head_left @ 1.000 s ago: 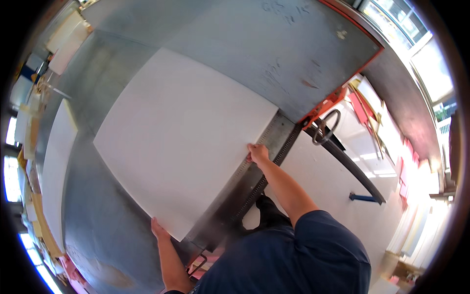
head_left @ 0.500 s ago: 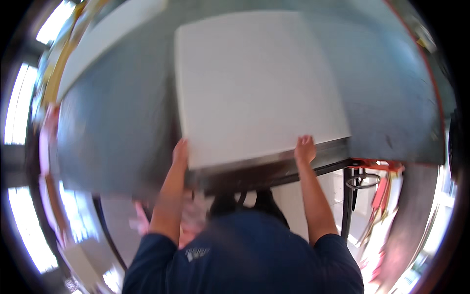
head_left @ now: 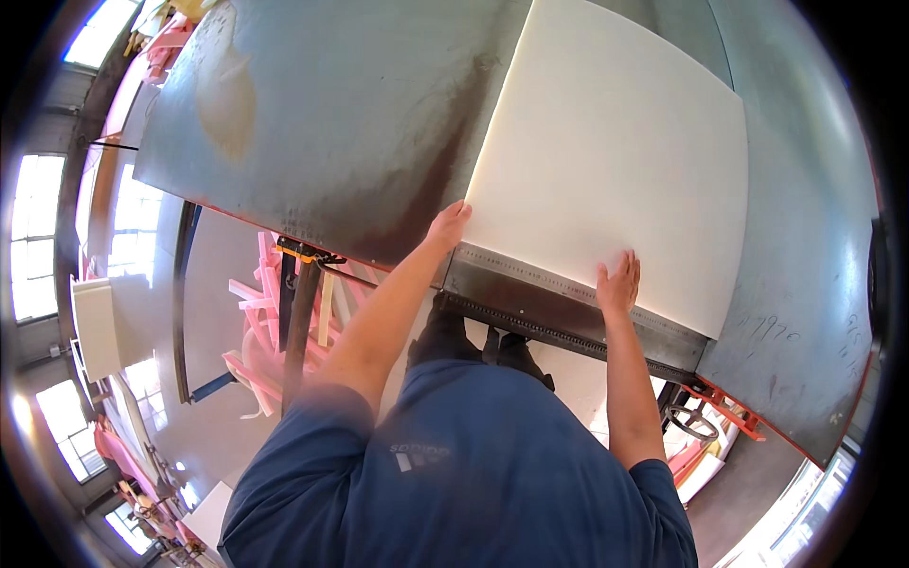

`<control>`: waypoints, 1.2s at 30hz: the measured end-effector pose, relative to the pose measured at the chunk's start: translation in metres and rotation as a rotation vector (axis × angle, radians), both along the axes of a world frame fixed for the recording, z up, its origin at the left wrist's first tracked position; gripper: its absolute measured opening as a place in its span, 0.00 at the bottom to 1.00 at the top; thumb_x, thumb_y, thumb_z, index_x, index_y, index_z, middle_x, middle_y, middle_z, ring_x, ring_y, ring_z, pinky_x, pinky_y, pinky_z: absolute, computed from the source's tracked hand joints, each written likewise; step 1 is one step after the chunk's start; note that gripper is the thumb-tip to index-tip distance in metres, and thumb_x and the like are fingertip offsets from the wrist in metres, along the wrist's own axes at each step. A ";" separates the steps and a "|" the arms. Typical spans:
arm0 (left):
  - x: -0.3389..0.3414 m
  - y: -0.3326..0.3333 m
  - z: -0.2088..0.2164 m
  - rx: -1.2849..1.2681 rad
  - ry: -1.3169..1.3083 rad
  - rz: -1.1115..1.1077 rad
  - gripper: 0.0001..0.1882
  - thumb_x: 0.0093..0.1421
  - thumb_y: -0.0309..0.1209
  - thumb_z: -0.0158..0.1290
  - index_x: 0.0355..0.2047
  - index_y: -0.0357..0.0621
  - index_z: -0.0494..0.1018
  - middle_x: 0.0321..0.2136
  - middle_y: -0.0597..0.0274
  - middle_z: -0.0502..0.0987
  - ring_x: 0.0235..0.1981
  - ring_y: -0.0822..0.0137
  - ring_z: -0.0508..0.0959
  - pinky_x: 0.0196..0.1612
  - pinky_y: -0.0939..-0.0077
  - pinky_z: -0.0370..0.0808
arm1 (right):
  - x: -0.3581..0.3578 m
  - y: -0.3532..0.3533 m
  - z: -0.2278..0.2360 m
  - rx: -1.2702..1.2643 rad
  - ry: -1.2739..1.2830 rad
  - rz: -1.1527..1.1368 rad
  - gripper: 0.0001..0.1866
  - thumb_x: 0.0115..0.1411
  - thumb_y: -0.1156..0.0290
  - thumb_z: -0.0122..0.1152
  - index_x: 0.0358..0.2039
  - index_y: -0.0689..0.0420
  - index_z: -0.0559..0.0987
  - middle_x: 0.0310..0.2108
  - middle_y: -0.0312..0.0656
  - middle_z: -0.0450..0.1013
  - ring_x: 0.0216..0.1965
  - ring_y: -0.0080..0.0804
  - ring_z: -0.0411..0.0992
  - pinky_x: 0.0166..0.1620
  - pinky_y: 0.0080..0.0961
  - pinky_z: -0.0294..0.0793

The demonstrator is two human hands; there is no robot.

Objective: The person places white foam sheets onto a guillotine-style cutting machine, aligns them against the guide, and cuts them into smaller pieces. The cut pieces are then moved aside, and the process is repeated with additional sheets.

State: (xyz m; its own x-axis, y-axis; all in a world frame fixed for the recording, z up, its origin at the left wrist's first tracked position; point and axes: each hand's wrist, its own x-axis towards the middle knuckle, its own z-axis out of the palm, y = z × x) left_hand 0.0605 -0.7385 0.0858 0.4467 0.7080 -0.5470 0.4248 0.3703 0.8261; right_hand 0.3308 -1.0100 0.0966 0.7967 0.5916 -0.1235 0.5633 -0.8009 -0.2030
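Note:
A large white foam sheet (head_left: 615, 151) lies flat on a grey metal table (head_left: 341, 133). My left hand (head_left: 447, 225) rests at the sheet's near left corner, fingers pressed against its edge. My right hand (head_left: 619, 283) lies flat with spread fingers on the sheet's near edge, further right. A metal ruler strip (head_left: 559, 298) runs along the table's front edge just below both hands. Neither hand grips anything.
Pink and white foam offcuts (head_left: 270, 312) lie on the floor under the table's left side. An orange bracket and a black handwheel (head_left: 696, 417) sit below the table at right. A white cabinet (head_left: 95, 327) stands at far left, by bright windows.
The view has swung round, so the sheet now sits upper right. Both hands stay on its near edge, the left one now at the corner.

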 end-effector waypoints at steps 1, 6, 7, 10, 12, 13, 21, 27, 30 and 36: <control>-0.003 0.002 -0.009 0.021 0.016 0.008 0.26 0.69 0.44 0.45 0.59 0.39 0.67 0.51 0.59 0.76 0.53 0.68 0.72 0.58 0.71 0.64 | 0.000 0.001 0.001 -0.010 -0.002 0.004 0.36 0.59 0.55 0.58 0.64 0.58 0.62 0.68 0.42 0.53 0.70 0.41 0.48 0.69 0.36 0.49; -0.013 0.023 -0.026 -0.170 -0.002 0.106 0.21 0.68 0.45 0.45 0.47 0.39 0.75 0.40 0.62 0.79 0.43 0.69 0.75 0.49 0.71 0.70 | -0.004 0.011 0.018 -0.072 0.057 -0.001 0.36 0.60 0.56 0.58 0.64 0.60 0.61 0.69 0.44 0.52 0.70 0.42 0.48 0.69 0.35 0.50; -0.013 0.026 -0.026 -0.233 -0.020 0.142 0.21 0.67 0.46 0.46 0.43 0.39 0.77 0.37 0.61 0.80 0.40 0.69 0.76 0.46 0.71 0.71 | -0.004 0.010 0.017 -0.087 0.048 0.004 0.36 0.60 0.56 0.58 0.64 0.59 0.61 0.68 0.43 0.53 0.69 0.42 0.48 0.69 0.35 0.51; -0.003 0.033 -0.029 -0.235 0.036 0.026 0.20 0.67 0.44 0.46 0.42 0.39 0.76 0.37 0.64 0.80 0.40 0.71 0.76 0.45 0.73 0.72 | 0.004 -0.003 0.004 -0.050 0.020 -0.006 0.35 0.59 0.57 0.59 0.63 0.57 0.63 0.67 0.44 0.56 0.68 0.42 0.51 0.67 0.36 0.55; 0.014 0.023 -0.017 -0.042 0.043 -0.109 0.17 0.68 0.39 0.46 0.44 0.38 0.76 0.38 0.63 0.80 0.41 0.71 0.76 0.46 0.74 0.72 | 0.012 -0.040 -0.019 0.049 0.005 -0.077 0.34 0.58 0.57 0.59 0.62 0.58 0.64 0.65 0.47 0.58 0.67 0.43 0.54 0.67 0.37 0.56; -0.002 0.024 -0.058 0.007 -0.045 0.004 0.15 0.67 0.35 0.47 0.46 0.37 0.76 0.41 0.60 0.80 0.44 0.70 0.77 0.50 0.75 0.72 | 0.007 -0.043 -0.014 0.108 0.074 -0.098 0.33 0.58 0.57 0.59 0.61 0.59 0.65 0.64 0.49 0.60 0.66 0.44 0.56 0.66 0.38 0.56; 0.003 0.031 -0.047 0.257 0.268 -0.246 0.24 0.69 0.46 0.45 0.51 0.37 0.73 0.43 0.61 0.78 0.42 0.65 0.77 0.47 0.70 0.72 | 0.042 -0.269 0.053 0.136 -0.190 -0.912 0.20 0.59 0.54 0.57 0.47 0.51 0.76 0.48 0.46 0.73 0.51 0.44 0.71 0.51 0.42 0.72; 0.006 0.039 -0.031 0.093 0.244 -0.036 0.27 0.70 0.46 0.41 0.53 0.33 0.71 0.45 0.57 0.78 0.44 0.64 0.77 0.49 0.68 0.72 | 0.128 -0.475 0.110 -0.034 -0.315 -1.567 0.33 0.59 0.44 0.50 0.50 0.63 0.73 0.50 0.58 0.72 0.53 0.54 0.70 0.55 0.46 0.69; 0.013 0.039 -0.029 0.148 0.310 -0.070 0.27 0.71 0.47 0.40 0.53 0.34 0.70 0.45 0.56 0.77 0.44 0.64 0.77 0.49 0.68 0.72 | 0.153 -0.508 0.096 0.117 0.146 -1.540 0.33 0.62 0.46 0.45 0.46 0.68 0.77 0.50 0.63 0.72 0.55 0.54 0.70 0.58 0.44 0.67; 0.014 0.037 -0.024 0.020 0.221 -0.022 0.27 0.71 0.47 0.40 0.56 0.36 0.67 0.47 0.57 0.76 0.45 0.63 0.78 0.47 0.68 0.74 | 0.154 -0.489 0.076 0.345 -0.051 -1.680 0.29 0.65 0.53 0.39 0.45 0.67 0.78 0.49 0.61 0.73 0.53 0.56 0.71 0.57 0.44 0.67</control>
